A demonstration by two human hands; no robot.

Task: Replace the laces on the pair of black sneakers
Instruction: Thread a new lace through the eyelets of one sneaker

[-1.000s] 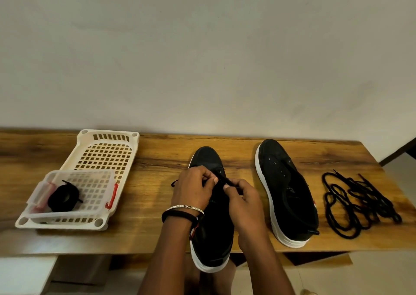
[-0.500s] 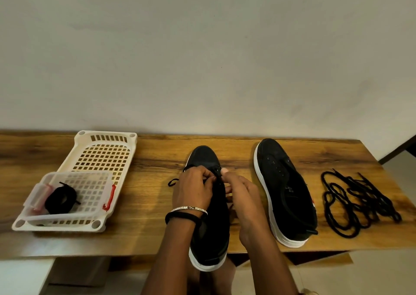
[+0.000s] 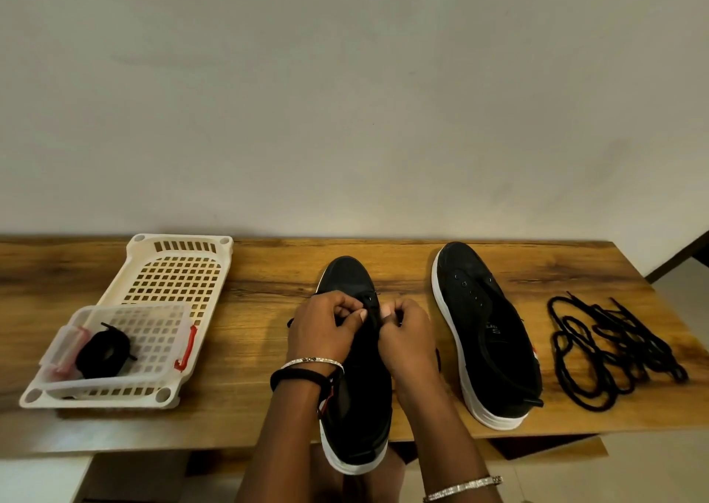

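Observation:
Two black sneakers with white soles lie on the wooden table. The near sneaker sits in the middle, heel over the front edge. My left hand and my right hand meet over its eyelets, each pinching a thin black lace near the toe end. A lace end pokes out left of my left hand. The second sneaker lies unlaced to the right. A loose heap of black laces rests at the far right.
A cream plastic basket stands at the left with a smaller clear tray inside it, holding a coiled black lace. A plain wall runs behind the table. The table's right end borders a doorway and floor.
Both hands have shifted toward the toe of the near sneaker and closed in together. The sneaker slid slightly toward the front edge.

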